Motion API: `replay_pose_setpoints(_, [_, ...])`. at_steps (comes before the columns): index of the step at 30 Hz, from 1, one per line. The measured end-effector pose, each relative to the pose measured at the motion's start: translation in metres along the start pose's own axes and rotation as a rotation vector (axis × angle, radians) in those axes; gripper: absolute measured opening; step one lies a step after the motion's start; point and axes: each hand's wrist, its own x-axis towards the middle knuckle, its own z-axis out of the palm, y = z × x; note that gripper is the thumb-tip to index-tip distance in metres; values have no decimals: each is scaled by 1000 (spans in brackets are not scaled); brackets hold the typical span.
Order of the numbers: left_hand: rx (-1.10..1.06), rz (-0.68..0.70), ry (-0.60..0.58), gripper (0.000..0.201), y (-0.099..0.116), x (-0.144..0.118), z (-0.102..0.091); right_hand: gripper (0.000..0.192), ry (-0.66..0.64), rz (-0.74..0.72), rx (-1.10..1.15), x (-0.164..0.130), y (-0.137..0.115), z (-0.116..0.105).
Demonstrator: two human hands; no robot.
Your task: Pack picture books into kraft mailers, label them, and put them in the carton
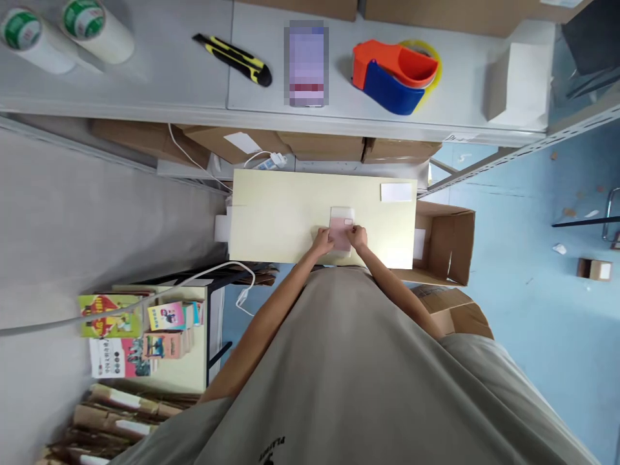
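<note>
A flat pink phone case (340,234) with a camera cutout near its upper right corner lies on the pale yellow tabletop (281,213). A whitish, clear strip runs along its top end, perhaps part of a sleeve; I cannot tell. My left hand (323,242) has its fingers closed at the case's left edge. On the opposite side, my right hand (358,237) pinches at the right edge, below the cutout. A white paper slip (396,192) lies on the tabletop's far right corner.
On the shelf (159,77) above are a box cutter (235,59), tape dispenser (397,74), blurred screen-like rectangle (307,64), white rolls (99,32) and white box (520,84). An open carton (448,245) stands right of the table. A cable (188,282) and books (111,316) are left.
</note>
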Motion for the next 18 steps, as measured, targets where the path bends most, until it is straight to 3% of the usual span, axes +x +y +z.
replay_pose_setpoints(5, [-89, -48, 42, 42, 16, -2, 5, 8, -34, 128, 109, 1, 8, -17])
replay_pose_setpoints(11, [-241, -93, 159, 54, 44, -16, -24, 16, -78, -37, 320, -9, -11, -59])
replay_pose_setpoints(14, [-367, 2, 97, 56, 71, -27, -45, 41, -127, -225, 545, -20, -31, -95])
replay_pose_setpoints(18, [-679, 255, 44, 70, 117, -53, -74, 61, -130, -417, 742, -38, -63, -145])
